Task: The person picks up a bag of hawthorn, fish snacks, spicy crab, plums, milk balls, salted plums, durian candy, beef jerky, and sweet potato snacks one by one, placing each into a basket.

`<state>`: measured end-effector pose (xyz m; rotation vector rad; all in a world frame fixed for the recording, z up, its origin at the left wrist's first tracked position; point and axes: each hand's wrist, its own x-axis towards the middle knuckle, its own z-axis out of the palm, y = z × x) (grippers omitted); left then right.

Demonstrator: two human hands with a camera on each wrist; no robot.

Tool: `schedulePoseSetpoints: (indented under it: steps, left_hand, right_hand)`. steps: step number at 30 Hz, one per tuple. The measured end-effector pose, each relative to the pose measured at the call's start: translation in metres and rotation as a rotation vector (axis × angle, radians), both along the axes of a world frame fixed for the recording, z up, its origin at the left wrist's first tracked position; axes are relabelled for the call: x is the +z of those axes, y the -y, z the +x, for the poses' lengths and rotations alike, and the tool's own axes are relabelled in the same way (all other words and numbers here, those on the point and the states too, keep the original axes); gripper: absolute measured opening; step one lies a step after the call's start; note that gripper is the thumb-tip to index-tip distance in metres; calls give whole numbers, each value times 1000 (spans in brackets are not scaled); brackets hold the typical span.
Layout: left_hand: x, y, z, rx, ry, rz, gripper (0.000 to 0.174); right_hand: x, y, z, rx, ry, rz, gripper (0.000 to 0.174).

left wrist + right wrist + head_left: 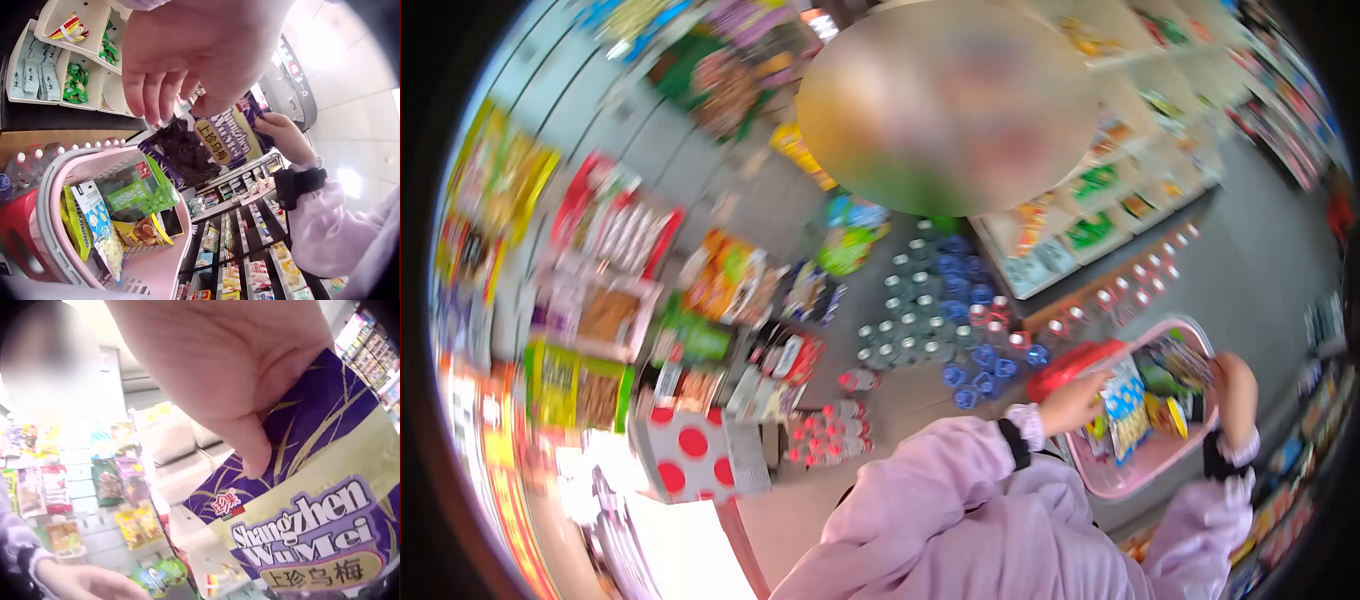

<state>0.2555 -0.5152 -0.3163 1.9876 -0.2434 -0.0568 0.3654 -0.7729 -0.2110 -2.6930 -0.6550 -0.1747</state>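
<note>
My right hand [219, 369] pinches the top edge of a purple and cream bag of dried plums [294, 512], thumb across its front. In the left wrist view the dried plum bag [206, 140] hangs tilted above a pink shopping basket [147, 284], its dark plums showing through a window. My left hand [194, 56] is held over the near side of the basket with relaxed fingers, overlapping the bag's corner in this view. Inside the basket lie a blue and white snack pack [100, 219], a green bag [134, 190] and yellow packs [147, 232].
A red basket [1065, 370] stands beside the pink one. Beyond are rows of bottles [920, 310] on the floor and a white bin shelf [1040, 275]. Bagged snacks hang on a slatted wall [530, 65] to the left; more shelves line the right.
</note>
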Motion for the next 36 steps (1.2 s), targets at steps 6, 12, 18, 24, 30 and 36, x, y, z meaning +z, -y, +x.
schedulePoseSetpoints:
  steps: [6, 12, 18, 24, 30, 36]
  left_hand:
    - [55, -25, -11, 206, 158, -38, 89]
    - [92, -89, -60, 101, 239, -134, 73]
    - [112, -151, -127, 151, 248, -200, 37]
    - [123, -214, -189, 356, 297, -154, 35]
    - [105, -252, -244, 739, 197, -540, 30]
    - [102, -284, -286, 961, 252, -829, 35]
  right_hand:
    - [93, -65, -49, 262, 4, 193, 5]
    - [130, -140, -89, 583, 19, 289, 8]
    - [151, -218, -124, 802, 106, 270, 13]
    - [159, -293, -148, 955, 121, 216, 30]
    - [132, -362, -156, 822, -212, 668, 63]
    - [40, -417, -169, 960, -1003, 637, 60]
